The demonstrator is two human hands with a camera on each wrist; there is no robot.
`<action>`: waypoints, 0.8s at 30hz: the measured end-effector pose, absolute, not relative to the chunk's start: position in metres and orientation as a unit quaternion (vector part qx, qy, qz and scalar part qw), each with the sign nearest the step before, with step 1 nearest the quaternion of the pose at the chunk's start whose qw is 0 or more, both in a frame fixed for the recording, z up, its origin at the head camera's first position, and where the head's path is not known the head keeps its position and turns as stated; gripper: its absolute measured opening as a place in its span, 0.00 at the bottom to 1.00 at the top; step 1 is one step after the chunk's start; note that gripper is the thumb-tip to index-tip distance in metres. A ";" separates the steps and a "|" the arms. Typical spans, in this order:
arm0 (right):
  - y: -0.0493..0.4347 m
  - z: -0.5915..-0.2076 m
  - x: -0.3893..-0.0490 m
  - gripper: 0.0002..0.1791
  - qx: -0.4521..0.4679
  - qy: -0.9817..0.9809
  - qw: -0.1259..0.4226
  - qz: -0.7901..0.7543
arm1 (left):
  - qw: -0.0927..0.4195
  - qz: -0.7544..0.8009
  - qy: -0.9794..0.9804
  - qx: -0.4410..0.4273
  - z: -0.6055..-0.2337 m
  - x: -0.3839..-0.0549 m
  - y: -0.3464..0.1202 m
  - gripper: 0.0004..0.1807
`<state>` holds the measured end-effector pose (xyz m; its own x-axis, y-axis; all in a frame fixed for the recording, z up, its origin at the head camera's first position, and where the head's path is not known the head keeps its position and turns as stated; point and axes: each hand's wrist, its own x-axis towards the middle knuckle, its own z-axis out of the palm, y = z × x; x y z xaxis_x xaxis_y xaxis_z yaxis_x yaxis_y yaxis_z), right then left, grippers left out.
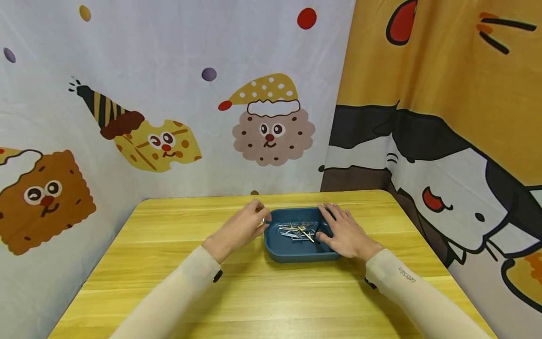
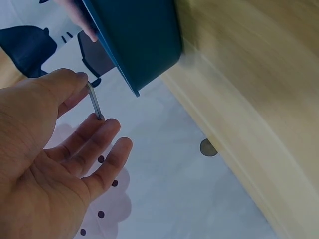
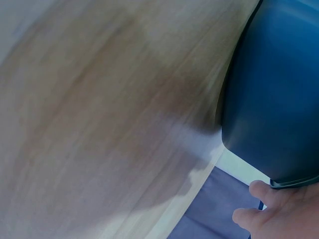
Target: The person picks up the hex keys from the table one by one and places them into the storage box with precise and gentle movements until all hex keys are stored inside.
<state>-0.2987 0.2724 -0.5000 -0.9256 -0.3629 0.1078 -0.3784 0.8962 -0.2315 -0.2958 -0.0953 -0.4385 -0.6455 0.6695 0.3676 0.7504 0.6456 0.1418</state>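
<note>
My left hand is at the left end of a dark blue tray on the table. Between thumb and fingertips it pinches a thin silver hex key, bent near the thumb; its other fingers are spread. Inside the tray lie several thin silver and gold metal pieces, too small to tell apart. My right hand rests over the tray's right end, fingers stretched towards the far rim and thumb reaching inside. In the right wrist view two fingertips show past the rim; the palm's underside is hidden.
The yellow wood-grain table extends around the tray. Just behind its far edge hangs a white printed curtain, and a yellow one with a cartoon animal runs along the right.
</note>
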 end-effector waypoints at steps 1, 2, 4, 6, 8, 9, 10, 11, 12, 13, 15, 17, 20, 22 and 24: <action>0.272 -0.500 -0.299 0.50 0.191 -0.973 0.031 0.125 | 0.143 -0.144 -0.896 -0.396 -0.438 -0.296 -0.095 0.08; 0.273 -0.500 -0.299 0.50 0.191 -0.973 0.030 0.124 | 0.143 -0.144 -0.896 -0.396 -0.438 -0.296 -0.094 0.08; 0.273 -0.500 -0.299 0.50 0.191 -0.973 0.030 0.124 | 0.139 -0.145 -0.897 -0.395 -0.438 -0.296 -0.092 0.08; 0.273 -0.501 -0.300 0.50 0.192 -0.973 0.030 0.121 | 0.136 -0.144 -0.897 -0.396 -0.438 -0.296 -0.090 0.09; 0.273 -0.500 -0.299 0.50 0.193 -0.973 0.030 0.122 | 0.130 -0.143 -0.898 -0.395 -0.436 -0.296 -0.088 0.09; 0.273 -0.500 -0.299 0.50 0.193 -0.973 0.031 0.122 | 0.127 -0.143 -0.898 -0.395 -0.436 -0.297 -0.086 0.09; 0.274 -0.500 -0.299 0.50 0.194 -0.973 0.031 0.122 | 0.123 -0.143 -0.899 -0.394 -0.435 -0.297 -0.085 0.09; 0.274 -0.500 -0.299 0.50 0.194 -0.973 0.031 0.122 | 0.119 -0.142 -0.900 -0.394 -0.434 -0.297 -0.084 0.10; 0.274 -0.500 -0.299 0.50 0.194 -0.973 0.031 0.122 | 0.115 -0.141 -0.901 -0.393 -0.433 -0.298 -0.082 0.10; 0.273 -0.500 -0.299 0.50 0.194 -0.973 0.031 0.122 | 0.111 -0.140 -0.902 -0.392 -0.432 -0.298 -0.081 0.10; 0.273 -0.499 -0.298 0.50 0.194 -0.973 0.030 0.122 | 0.106 -0.139 -0.903 -0.393 -0.431 -0.299 -0.078 0.10; 0.273 -0.499 -0.298 0.50 0.194 -0.973 0.030 0.122 | 0.100 -0.139 -0.903 -0.393 -0.429 -0.299 -0.076 0.10; 0.273 -0.500 -0.298 0.50 0.194 -0.973 0.029 0.122 | 0.095 -0.142 -0.902 -0.396 -0.425 -0.300 -0.071 0.10; 0.273 -0.500 -0.299 0.50 0.194 -0.973 0.029 0.122 | 0.091 -0.142 -0.902 -0.397 -0.423 -0.300 -0.068 0.09; 0.273 -0.500 -0.299 0.50 0.192 -0.973 0.029 0.122 | 0.088 -0.139 -0.902 -0.399 -0.422 -0.302 -0.064 0.09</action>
<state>-0.2989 0.2734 -0.5000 -0.9245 -0.3672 0.1025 -0.3811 0.8966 -0.2255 -0.3024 -0.0640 -0.4218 -0.6656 0.6960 0.2694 0.7448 0.6422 0.1812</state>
